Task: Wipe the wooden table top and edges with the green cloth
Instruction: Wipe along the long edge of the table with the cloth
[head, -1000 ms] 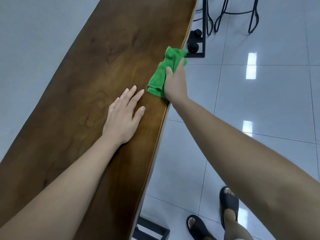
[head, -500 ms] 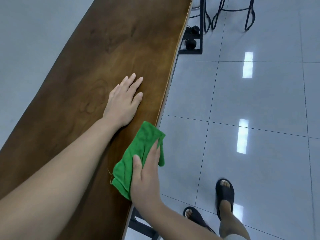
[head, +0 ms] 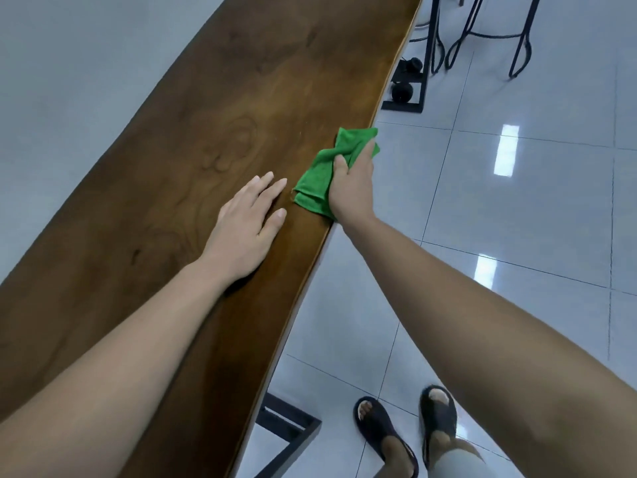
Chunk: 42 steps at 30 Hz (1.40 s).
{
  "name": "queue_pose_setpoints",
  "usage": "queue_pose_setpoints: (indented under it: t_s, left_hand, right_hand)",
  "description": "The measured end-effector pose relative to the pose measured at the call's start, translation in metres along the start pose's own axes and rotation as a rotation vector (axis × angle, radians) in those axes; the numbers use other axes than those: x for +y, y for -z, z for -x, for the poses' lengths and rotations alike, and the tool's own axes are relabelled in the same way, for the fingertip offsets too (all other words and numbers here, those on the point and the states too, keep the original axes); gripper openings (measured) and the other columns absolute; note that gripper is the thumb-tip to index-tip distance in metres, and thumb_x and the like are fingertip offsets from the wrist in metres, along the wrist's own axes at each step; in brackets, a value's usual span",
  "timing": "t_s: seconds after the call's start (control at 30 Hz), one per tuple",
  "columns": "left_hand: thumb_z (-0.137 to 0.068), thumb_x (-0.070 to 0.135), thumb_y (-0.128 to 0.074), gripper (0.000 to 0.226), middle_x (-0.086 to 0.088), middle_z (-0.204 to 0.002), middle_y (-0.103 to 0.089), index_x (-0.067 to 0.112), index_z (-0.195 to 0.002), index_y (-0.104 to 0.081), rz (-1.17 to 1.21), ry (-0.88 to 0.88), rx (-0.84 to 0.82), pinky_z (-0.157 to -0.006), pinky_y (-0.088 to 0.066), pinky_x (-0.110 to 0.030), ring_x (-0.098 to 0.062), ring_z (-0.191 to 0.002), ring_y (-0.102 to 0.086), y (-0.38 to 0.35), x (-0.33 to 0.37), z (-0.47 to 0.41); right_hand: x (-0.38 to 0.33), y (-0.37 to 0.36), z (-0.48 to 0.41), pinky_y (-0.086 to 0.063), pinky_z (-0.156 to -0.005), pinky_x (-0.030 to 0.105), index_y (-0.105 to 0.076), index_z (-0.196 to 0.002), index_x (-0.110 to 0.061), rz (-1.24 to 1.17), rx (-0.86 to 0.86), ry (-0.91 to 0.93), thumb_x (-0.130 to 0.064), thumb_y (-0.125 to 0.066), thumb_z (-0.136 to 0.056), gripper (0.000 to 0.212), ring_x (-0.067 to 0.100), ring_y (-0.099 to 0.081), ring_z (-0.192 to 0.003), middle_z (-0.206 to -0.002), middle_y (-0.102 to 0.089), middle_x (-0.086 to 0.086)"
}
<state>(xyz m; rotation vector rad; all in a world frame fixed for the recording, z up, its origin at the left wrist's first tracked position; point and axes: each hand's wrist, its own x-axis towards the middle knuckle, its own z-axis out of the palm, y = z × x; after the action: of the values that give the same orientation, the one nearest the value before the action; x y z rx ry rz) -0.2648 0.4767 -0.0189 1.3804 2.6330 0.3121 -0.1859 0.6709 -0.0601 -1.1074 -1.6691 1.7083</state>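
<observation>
The right hand [head: 351, 188] is closed around the green cloth [head: 322, 177], thumb on top and fingers wrapped over the table's near edge, so that the cloth is pressed against the rim of the wooden table top [head: 213, 108]. The cloth is bunched and folded: one part lies flat on the wood on the table side of the hand, and a crumpled corner sticks out past the fingertips, overhanging the edge above the floor. The right forearm reaches in over the tiled floor [head: 499, 219], not over the table.

The left hand [head: 246, 229] lies flat on the table top, palm down, fingers loosely spread and gripping nothing. It sits just beside the cloth, on the side away from the table's edge; its fingertips come close to the cloth's folded hem without clearly touching it. The left forearm runs along the wood behind it.

The table top is a long, dark brown slab with visible grain and knots, its near edge slightly wavy. Under that edge, below the right forearm, part of a black metal table frame [head: 286, 432] shows. Farther along the edge beyond the cloth stands another black frame foot [head: 406, 94] with two round black knobs, and past it the thin black legs of a metal stool [head: 496, 32].

On the glossy grey tiles beside the table are the person's feet in dark open-toed sandals [head: 406, 429].
</observation>
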Motion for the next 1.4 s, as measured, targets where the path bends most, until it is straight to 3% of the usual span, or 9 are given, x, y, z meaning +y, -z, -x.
queue_pose_setpoints:
  t_s: [0.23,0.43,0.5,0.57,0.73,1.0,1.1,1.23,1.4]
  left_hand:
    - [-0.116,0.059,-0.031,0.060,0.011,-0.183,-0.021,0.038,-0.173,-0.030,-0.037,0.136,-0.016,-0.135,-0.017,-0.057,-0.016,-0.170,-0.013,-0.004,-0.005,0.109]
    - [-0.114,0.060,-0.027,0.064,0.010,-0.183,-0.021,0.038,-0.174,-0.030,-0.066,0.212,0.009,-0.134,-0.020,-0.058,-0.017,-0.170,-0.012,-0.010,-0.010,0.186]
    - [-0.114,0.061,-0.025,0.064,0.012,-0.183,-0.018,0.039,-0.174,-0.028,-0.076,0.222,0.006,-0.134,-0.020,-0.058,-0.016,-0.171,-0.011,-0.011,-0.011,0.207]
    - [-0.114,0.062,-0.024,0.064,0.014,-0.184,-0.016,0.040,-0.175,-0.025,-0.080,0.235,0.009,-0.134,-0.021,-0.058,-0.014,-0.171,-0.010,-0.012,-0.013,0.224]
    - [-0.116,0.062,-0.023,0.063,0.017,-0.184,-0.014,0.041,-0.175,-0.022,-0.105,0.265,0.022,-0.135,-0.021,-0.057,-0.011,-0.171,-0.008,-0.013,-0.018,0.258]
    - [-0.118,0.059,-0.018,0.061,0.016,-0.184,-0.011,0.041,-0.176,-0.018,-0.165,0.266,0.050,-0.132,-0.021,-0.054,-0.011,-0.171,-0.007,-0.017,-0.018,0.265]
    - [-0.118,0.059,-0.018,0.060,0.016,-0.184,-0.011,0.042,-0.176,-0.017,-0.171,0.259,0.055,-0.132,-0.020,-0.053,-0.011,-0.171,-0.007,-0.017,-0.020,0.266]
    - [-0.116,0.058,-0.018,0.062,0.012,-0.185,-0.013,0.040,-0.176,-0.019,-0.166,0.255,0.056,-0.134,-0.022,-0.055,-0.014,-0.171,-0.009,-0.017,-0.020,0.266]
    - [-0.112,0.063,-0.011,0.069,0.010,-0.185,-0.014,0.039,-0.176,-0.020,-0.150,0.271,0.049,-0.136,-0.016,-0.054,-0.016,-0.171,-0.008,-0.014,-0.014,0.268]
  right_hand:
    - [-0.003,0.007,0.019,-0.031,-0.131,0.048,0.006,-0.176,-0.014,0.036,-0.014,-0.010,-0.030,-0.041,-0.119,0.075,0.029,-0.032,-0.164,-0.180,-0.023,0.012]
    - [0.018,0.001,0.087,-0.026,-0.134,0.049,0.005,-0.175,-0.010,0.040,-0.070,0.067,-0.025,-0.040,-0.120,0.073,0.030,-0.020,-0.168,-0.181,-0.017,0.016]
    - [0.029,-0.006,0.123,-0.014,-0.135,0.035,0.005,-0.175,-0.010,0.013,-0.075,0.086,-0.025,-0.041,-0.120,0.074,0.028,-0.014,-0.169,-0.182,-0.010,0.018]
    - [0.041,-0.015,0.163,-0.004,-0.123,0.017,0.007,-0.175,-0.009,-0.013,-0.085,0.100,-0.025,-0.042,-0.120,0.075,0.025,-0.003,-0.171,-0.184,-0.001,0.016]
    - [0.072,-0.038,0.264,0.002,-0.121,0.008,0.010,-0.175,-0.016,-0.068,-0.157,0.066,-0.032,-0.039,-0.120,0.075,0.014,0.006,-0.170,-0.185,0.005,0.003]
    - [0.100,-0.053,0.380,0.001,-0.111,-0.007,0.020,-0.171,-0.038,-0.100,-0.245,0.049,-0.057,-0.030,-0.115,0.078,-0.021,0.022,-0.154,-0.165,0.028,-0.044]
    - [0.098,-0.052,0.380,0.001,-0.117,-0.002,0.018,-0.173,-0.028,-0.084,-0.260,0.054,-0.052,-0.034,-0.115,0.081,-0.015,0.021,-0.158,-0.180,0.019,-0.022]
    - [0.077,-0.050,0.327,-0.007,-0.136,0.033,0.017,-0.174,-0.020,-0.114,-0.192,0.029,-0.031,-0.043,-0.119,0.083,0.008,0.011,-0.169,-0.185,0.010,-0.004]
    - [0.048,-0.039,0.229,-0.012,-0.136,0.042,0.017,-0.173,-0.012,-0.074,-0.107,-0.013,-0.026,-0.047,-0.118,0.085,0.022,-0.005,-0.171,-0.185,0.002,0.010]
